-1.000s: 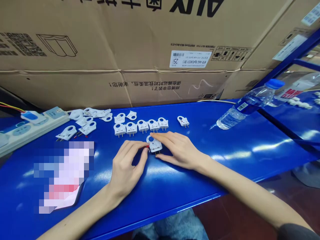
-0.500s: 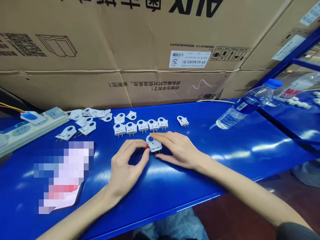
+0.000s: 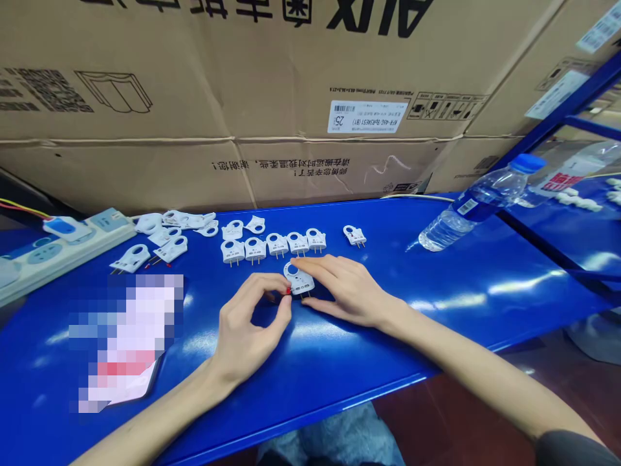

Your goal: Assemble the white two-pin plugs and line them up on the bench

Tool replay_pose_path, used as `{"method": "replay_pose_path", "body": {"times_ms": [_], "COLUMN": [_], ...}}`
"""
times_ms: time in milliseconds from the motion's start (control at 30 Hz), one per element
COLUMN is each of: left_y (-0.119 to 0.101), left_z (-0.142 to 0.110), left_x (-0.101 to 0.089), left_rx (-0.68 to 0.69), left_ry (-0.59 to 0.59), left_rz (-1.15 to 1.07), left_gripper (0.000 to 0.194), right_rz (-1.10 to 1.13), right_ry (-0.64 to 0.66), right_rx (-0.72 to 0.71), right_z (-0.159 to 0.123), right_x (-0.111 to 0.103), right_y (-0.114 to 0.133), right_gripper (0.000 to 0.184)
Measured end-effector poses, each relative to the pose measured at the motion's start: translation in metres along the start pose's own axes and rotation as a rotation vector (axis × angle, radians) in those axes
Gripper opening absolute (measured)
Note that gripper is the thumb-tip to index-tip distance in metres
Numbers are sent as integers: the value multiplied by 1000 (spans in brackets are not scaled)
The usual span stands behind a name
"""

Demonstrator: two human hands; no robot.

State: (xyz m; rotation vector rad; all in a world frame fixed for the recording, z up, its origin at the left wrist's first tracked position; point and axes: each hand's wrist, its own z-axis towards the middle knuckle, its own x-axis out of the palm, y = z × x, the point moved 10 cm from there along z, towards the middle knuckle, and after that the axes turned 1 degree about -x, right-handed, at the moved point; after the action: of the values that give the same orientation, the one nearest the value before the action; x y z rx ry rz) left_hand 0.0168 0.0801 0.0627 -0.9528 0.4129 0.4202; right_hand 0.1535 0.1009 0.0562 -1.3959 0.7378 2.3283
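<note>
A white two-pin plug (image 3: 301, 285) with a ring-shaped handle lies before me, its metal pins pointing towards me. My right hand (image 3: 352, 289) grips it, fingertips at the ring side and thumb by the pins. At the plug's left edge, my left hand (image 3: 252, 314) pinches a small red piece (image 3: 288, 291) between thumb and forefinger; the fingertips hide most of it. Just behind stands a row of several similar white plugs (image 3: 278, 244). A single plug (image 3: 354, 235) lies apart to the right.
On the blue table (image 3: 388, 349), more white plug parts (image 3: 169, 249) are heaped at the left near a power strip (image 3: 46, 252). A phone with a blurred screen (image 3: 140, 336) lies front left. A tilted water bottle (image 3: 478, 204) is at right; a large cardboard box (image 3: 286, 84) walls the back.
My left fingertips and the red piece have shifted slightly down and right along the plug's edge. My right hand and the plug stay nearly still.
</note>
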Motion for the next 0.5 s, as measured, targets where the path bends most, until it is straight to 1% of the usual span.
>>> {"method": "replay_pose_path", "body": {"times_ms": [133,300,500], "left_y": [-2,-7,5], "left_z": [-1,-2,-3], "left_x": [-3,3,5], "left_rx": [9,43,-27], "left_ry": [-15,28,43], "left_rz": [-33,-87,11], "left_gripper": [8,11,7], "right_rz": [8,7,6], "right_ry": [9,4,16], "right_rx": [9,10,15], "right_z": [0,0,1], "right_x": [1,2,0], "right_y": [-1,-1,0], "right_gripper": [57,58,57]}}
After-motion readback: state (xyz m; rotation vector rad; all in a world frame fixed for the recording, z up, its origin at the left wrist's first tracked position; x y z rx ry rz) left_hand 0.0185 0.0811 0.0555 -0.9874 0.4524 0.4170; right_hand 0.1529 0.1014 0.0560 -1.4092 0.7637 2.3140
